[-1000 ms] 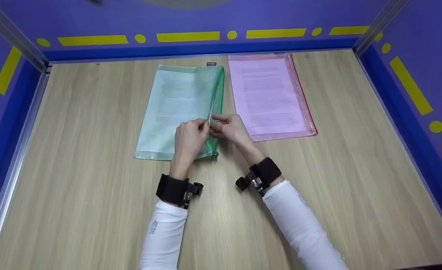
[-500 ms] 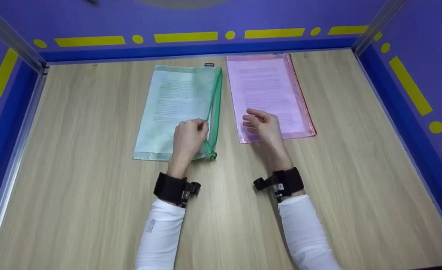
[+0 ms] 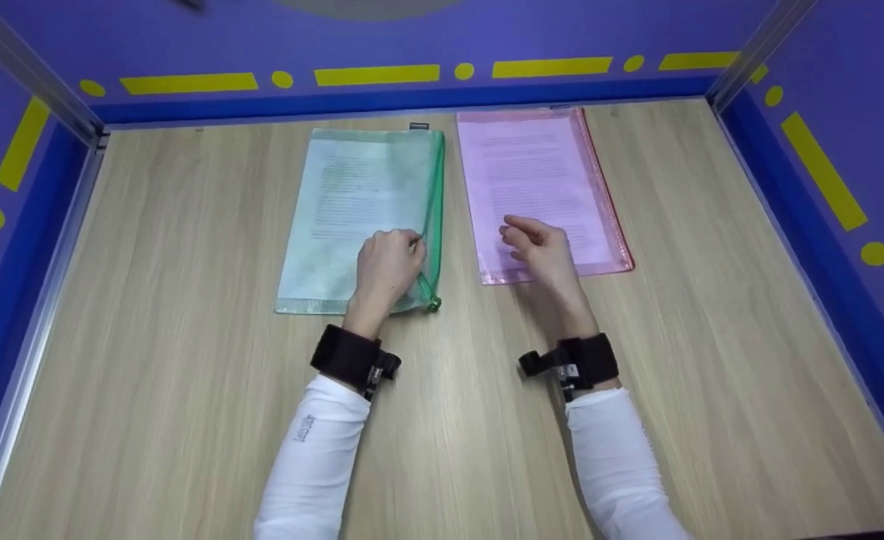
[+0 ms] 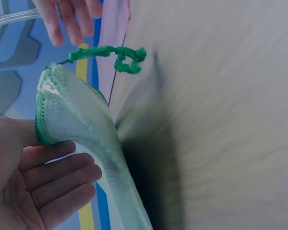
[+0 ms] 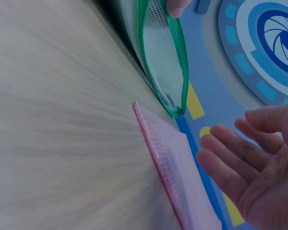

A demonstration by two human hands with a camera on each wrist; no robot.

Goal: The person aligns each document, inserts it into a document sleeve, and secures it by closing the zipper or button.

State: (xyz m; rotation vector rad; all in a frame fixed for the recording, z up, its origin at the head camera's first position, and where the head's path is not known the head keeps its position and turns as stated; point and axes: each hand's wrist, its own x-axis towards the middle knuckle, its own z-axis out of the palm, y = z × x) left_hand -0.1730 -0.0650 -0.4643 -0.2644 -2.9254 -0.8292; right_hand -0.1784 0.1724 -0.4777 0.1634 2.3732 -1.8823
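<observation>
A green mesh zip pouch (image 3: pixel 359 180) with a printed sheet inside lies left of the middle of the table. My left hand (image 3: pixel 388 262) pinches its upper zip edge between thumb and forefinger and lifts it. In the right wrist view the pouch's green-trimmed mouth (image 5: pixel 183 52) gapes. A knotted green pull cord (image 4: pixel 108 51) sticks out from the pouch's near corner in the left wrist view. My right hand (image 3: pixel 546 247) hangs over the lower left part of a pink mesh pouch (image 3: pixel 531 172), fingers loosely bent and holding nothing. Another printed sheet shows through the pink pouch.
Both pouches lie on a wood-grain table (image 3: pixel 187 375). A purple and blue back wall (image 3: pixel 382 45) with yellow marks stands behind them, and similar walls close off both sides.
My right hand has left the green pouch's zip edge and moved right, over the pink pouch. My left hand keeps its pinch; the gap at the zip looks narrower from above.
</observation>
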